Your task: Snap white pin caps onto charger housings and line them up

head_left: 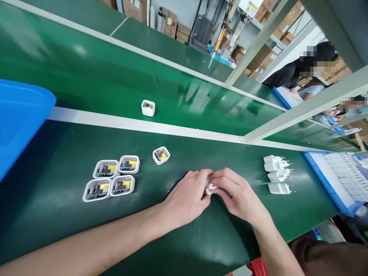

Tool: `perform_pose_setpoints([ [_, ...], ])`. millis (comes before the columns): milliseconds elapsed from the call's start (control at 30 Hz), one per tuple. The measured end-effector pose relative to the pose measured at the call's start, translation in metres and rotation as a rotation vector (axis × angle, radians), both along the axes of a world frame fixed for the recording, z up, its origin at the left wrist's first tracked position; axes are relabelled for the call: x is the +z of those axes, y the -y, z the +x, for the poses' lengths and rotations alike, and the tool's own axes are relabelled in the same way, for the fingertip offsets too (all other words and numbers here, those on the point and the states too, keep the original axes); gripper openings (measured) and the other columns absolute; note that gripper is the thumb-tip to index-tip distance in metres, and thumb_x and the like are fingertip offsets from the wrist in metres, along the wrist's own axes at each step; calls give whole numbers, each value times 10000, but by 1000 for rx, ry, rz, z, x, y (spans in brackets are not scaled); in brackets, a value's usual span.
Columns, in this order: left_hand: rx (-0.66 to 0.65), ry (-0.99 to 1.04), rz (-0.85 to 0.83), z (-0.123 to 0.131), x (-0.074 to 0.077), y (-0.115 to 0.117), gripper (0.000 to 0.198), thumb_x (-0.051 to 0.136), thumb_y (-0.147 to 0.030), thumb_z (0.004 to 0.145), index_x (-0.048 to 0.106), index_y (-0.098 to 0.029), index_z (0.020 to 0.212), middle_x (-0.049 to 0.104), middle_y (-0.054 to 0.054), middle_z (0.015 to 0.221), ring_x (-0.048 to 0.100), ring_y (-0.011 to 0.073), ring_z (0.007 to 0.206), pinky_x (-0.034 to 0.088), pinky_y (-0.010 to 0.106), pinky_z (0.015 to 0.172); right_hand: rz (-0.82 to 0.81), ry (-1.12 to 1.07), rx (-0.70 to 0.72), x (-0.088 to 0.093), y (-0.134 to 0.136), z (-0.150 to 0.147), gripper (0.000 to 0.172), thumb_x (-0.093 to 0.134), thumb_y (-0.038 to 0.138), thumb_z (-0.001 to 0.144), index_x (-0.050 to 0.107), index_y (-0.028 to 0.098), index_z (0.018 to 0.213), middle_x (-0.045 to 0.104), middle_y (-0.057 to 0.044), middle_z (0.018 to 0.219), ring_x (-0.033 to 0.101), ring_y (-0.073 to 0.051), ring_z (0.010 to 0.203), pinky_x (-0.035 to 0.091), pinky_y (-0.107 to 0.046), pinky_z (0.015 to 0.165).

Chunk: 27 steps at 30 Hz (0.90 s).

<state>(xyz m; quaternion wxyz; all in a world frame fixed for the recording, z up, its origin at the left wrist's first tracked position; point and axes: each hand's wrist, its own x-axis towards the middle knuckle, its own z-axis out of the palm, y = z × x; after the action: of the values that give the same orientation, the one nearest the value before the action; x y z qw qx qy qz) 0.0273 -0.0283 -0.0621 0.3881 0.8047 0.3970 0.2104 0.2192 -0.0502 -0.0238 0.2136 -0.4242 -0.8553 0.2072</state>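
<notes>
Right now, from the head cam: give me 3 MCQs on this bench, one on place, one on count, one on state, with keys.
1. Where does the lone open charger shell sit?
A. on the far belt beyond the white divider strip
B. inside the blue bin
C. among the finished plugs

2. How many open shells form the grouped block to the left of the hands?
A. two
B. four
C. six

3. What are the left hand and right hand doing?
A. resting flat and apart
B. both closed on one small white part
C. lifting the blue tray

Key: 1 A, it lies past the divider strip. 2 B, two rows of two. 3 B, fingertips of both hands meet around the part on the near belt.
</notes>
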Motion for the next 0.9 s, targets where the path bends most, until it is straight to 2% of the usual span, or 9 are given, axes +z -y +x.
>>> perform_pose_setpoints([
  [233, 7, -8, 11, -1, -3, 0, 392, 560, -202, 903, 512, -192, 1292, 685, 67, 1216, 646, 257, 1109, 527, 384, 915, 125, 88, -11, -8, 4, -4, 176, 450, 152, 1044, 601, 230, 1089, 650, -100, 1104, 614, -226, 994, 545, -382, 842],
  [367, 7, -25, 1, -3, 1, 0, 410, 554, -246, 909, 508, -189, 1313, 684, 84, 1222, 642, 282, 1137, 541, 402, 910, 230, 106, 0, -13, 3, -2, 185, 427, 190, 1053, 608, 209, 1086, 657, -103, 1036, 615, -220, 917, 549, -371, 798],
  [467, -5, -31, 7, -3, 4, 0, 413, 548, -263, 917, 506, -173, 1318, 681, 112, 1238, 647, 293, 1161, 542, 412, 931, 232, 134, 3, -15, 3, -4, 186, 425, 204, 1058, 606, 200, 1102, 660, -96, 1014, 615, -214, 907, 545, -360, 799],
  [533, -17, -35, -19, -4, 8, 1, 495, 560, -274, 919, 454, -153, 1387, 669, 140, 1285, 644, 297, 1197, 538, 414, 960, 208, 181, 21, -13, 1, -4, 197, 421, 224, 1064, 602, 197, 1138, 658, -91, 1007, 621, -213, 909, 544, -357, 802],
  [600, -35, -63, -53, -10, 15, 6, 689, 619, -308, 899, 335, -109, 1494, 595, 198, 1406, 589, 308, 1307, 512, 417, 1029, 186, 227, 11, -9, -1, 1, 211, 416, 262, 1073, 602, 196, 1146, 654, -83, 984, 631, -211, 893, 545, -352, 789],
  [667, -80, -136, -68, -25, 30, 13, 904, 674, -395, 878, 192, -74, 1571, 471, 257, 1520, 506, 341, 1400, 489, 438, 1073, 164, 257, -54, -4, -1, 17, 236, 410, 320, 1081, 611, 199, 1106, 653, -73, 957, 648, -207, 868, 548, -348, 775],
  [733, -160, -226, -32, -52, 54, 21, 976, 667, -494, 887, 139, -84, 1599, 428, 276, 1546, 502, 371, 1398, 505, 456, 1042, 153, 291, -154, 1, 1, 47, 298, 405, 412, 1082, 625, 210, 1060, 662, -70, 955, 674, -213, 851, 557, -358, 765],
  [800, -212, -306, 66, -91, 85, 25, 860, 635, -516, 919, 242, -129, 1579, 524, 242, 1473, 583, 362, 1309, 529, 435, 977, 184, 370, -232, 7, 3, 84, 408, 424, 564, 1047, 656, 228, 1051, 667, -83, 976, 692, -245, 854, 564, -399, 770],
  [900, -82, -487, 246, -166, 132, 19, 526, 641, -393, 932, 515, -199, 1404, 661, 142, 1292, 655, 314, 1178, 505, 386, 964, 377, 452, -441, 17, 2, 130, 645, 464, 797, 917, 649, 216, 1127, 657, -142, 969, 681, -323, 899, 547, -492, 820],
])
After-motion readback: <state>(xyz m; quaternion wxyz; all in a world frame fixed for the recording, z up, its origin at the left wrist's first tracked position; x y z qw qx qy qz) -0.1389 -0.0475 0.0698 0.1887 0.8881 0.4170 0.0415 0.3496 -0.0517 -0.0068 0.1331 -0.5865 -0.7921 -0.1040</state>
